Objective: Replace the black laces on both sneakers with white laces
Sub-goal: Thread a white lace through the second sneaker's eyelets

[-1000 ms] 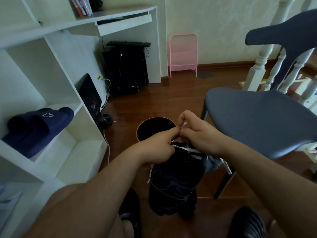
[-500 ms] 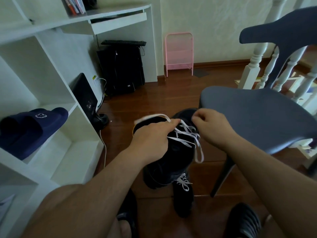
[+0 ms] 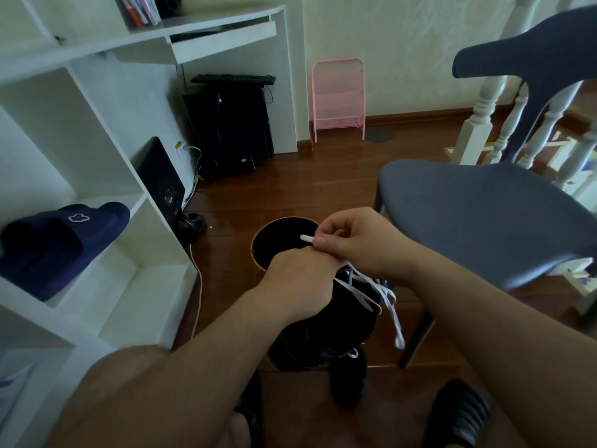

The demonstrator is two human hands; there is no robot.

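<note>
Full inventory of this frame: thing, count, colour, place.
sneaker: 1 plainly seen, black, under the hands
lace: white, tip pinched, other end hanging
bin: 1, black, gold rim, floor
slippers: navy, left shelf
shelf unit: 1, white, left
computer tower: 1, black, under desk
keyboard: 1, black, on tower
rack: 1, pink, against wall
chair: 1, grey-blue, right
left hand: on sneaker
right hand: pinches lace tip

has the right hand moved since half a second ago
Yes. The right hand, pinching the white lace, has moved toward the black bin.
</note>
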